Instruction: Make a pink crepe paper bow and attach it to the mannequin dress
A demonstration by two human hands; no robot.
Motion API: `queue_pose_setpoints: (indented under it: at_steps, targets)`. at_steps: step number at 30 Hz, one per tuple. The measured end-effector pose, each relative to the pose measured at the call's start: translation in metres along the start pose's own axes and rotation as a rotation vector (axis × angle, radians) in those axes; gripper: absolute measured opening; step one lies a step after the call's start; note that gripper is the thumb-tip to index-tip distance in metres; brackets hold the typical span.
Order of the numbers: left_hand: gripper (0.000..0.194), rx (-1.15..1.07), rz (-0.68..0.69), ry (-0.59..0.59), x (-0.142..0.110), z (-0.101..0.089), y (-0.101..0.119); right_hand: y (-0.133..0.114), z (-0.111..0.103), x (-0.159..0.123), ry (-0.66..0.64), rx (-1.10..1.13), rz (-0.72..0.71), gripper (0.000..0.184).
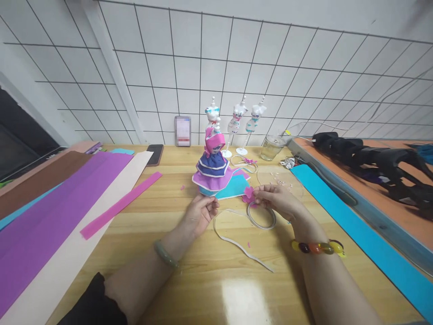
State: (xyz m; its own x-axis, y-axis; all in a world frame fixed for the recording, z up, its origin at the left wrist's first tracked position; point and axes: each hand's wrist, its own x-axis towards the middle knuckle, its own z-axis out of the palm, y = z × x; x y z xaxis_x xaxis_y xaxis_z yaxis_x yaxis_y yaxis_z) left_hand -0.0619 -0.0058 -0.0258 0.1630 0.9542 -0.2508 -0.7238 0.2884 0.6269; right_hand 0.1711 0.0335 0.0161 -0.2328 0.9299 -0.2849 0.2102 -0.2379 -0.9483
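A glossy wood worktop carries a matt, fabric-like dress, smooth matt sheets at left and, on the far side, a clear, shiny glass and smooth, plastic-looking mannequins before smooth tiles.

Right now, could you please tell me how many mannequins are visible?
4: the dressed mannequin in front, a half-hidden one behind it; to the right, a third and a fourth.

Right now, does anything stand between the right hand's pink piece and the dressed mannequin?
Nothing upright visible does; only the blue, white-edged panel lies low between the pink piece and the dressed mannequin.
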Motion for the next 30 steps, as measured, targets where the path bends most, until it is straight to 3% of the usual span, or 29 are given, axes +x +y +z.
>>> queue_pose_setpoints:
  at_steps: [4,9,12,15,22,30]
  targets:
    - [0.024,0.101,-0.060,0.026,-0.005,0.003,-0.005,0.002,0.007,0.001,-0.088,0.143,0.056,0.019]
    - [0.032,0.320,-0.114,-0.111,-0.014,0.009,-0.013,0.002,0.024,-0.001,-0.180,0.101,0.078,0.019]
    - [0.037,0.423,-0.085,-0.133,-0.016,0.013,-0.016,-0.001,0.037,-0.005,-0.228,0.041,0.036,0.018]
    - [0.031,0.485,-0.079,-0.132,-0.015,0.014,-0.016,-0.003,0.046,-0.008,-0.269,0.000,-0.034,0.018]
    - [0.027,0.465,-0.105,-0.135,-0.014,0.011,-0.014,0.000,0.049,-0.007,-0.341,0.030,-0.045,0.027]
    - [0.029,0.445,-0.100,-0.124,-0.015,0.012,-0.013,-0.005,0.048,-0.011,-0.334,0.011,-0.072,0.025]
